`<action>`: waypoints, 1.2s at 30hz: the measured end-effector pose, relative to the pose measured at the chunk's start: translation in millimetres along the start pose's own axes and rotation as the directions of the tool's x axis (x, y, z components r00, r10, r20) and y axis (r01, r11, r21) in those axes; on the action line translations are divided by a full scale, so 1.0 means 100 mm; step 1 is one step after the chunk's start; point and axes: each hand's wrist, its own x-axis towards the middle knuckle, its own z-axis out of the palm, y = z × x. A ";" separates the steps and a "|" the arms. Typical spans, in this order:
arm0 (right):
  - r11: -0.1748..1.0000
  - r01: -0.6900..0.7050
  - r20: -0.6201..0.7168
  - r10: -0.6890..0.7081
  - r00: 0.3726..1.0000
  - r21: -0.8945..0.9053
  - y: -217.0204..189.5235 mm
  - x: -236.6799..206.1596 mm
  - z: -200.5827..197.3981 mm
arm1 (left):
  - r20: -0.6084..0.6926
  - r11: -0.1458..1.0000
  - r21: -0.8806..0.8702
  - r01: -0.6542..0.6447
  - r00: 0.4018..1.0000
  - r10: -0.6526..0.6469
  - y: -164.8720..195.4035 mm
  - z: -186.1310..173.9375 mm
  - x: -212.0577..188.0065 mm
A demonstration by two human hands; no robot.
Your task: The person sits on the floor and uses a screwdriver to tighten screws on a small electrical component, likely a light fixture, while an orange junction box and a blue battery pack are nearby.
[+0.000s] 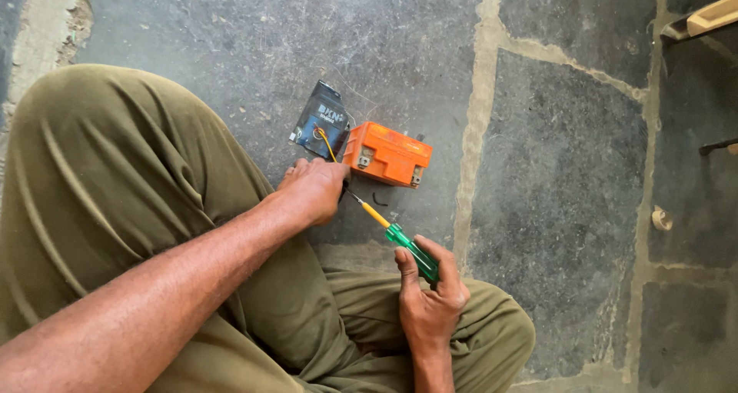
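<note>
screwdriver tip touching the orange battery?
No. The screwdriver in the right hand points its tip at the left hand, short of the battery.

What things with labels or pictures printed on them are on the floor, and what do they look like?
Dark blue flat packet: lies on the stone floor, tilted, just left of the orange box; pale lettering and a round mark.
Orange box: rectangular, on the floor by the left hand; no label readable from here.

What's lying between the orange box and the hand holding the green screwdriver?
Only the screwdriver itself; besides it, bare stone floor separates the orange box from the right hand, head view.
</note>
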 end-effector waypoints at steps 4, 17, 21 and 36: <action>0.997 -0.074 0.022 0.073 0.997 0.016 0.01 0.05 -0.01 | -0.013 0.999 0.032 -0.015 1.000 0.015 -0.02 0.02 0.02; 0.990 0.113 -0.008 -0.112 0.994 0.090 0.01 0.28 0.04 | -0.029 0.997 0.046 -0.062 0.998 0.063 0.00 0.18 0.12; 1.000 0.004 0.034 -0.005 0.999 0.016 -0.01 0.32 -0.01 | 0.010 0.996 0.084 -0.042 0.999 0.041 0.05 0.15 0.11; 0.983 0.141 -0.056 -0.135 0.989 0.119 0.06 0.10 0.06 | -0.028 0.991 0.095 -0.089 0.995 0.092 -0.04 0.19 0.06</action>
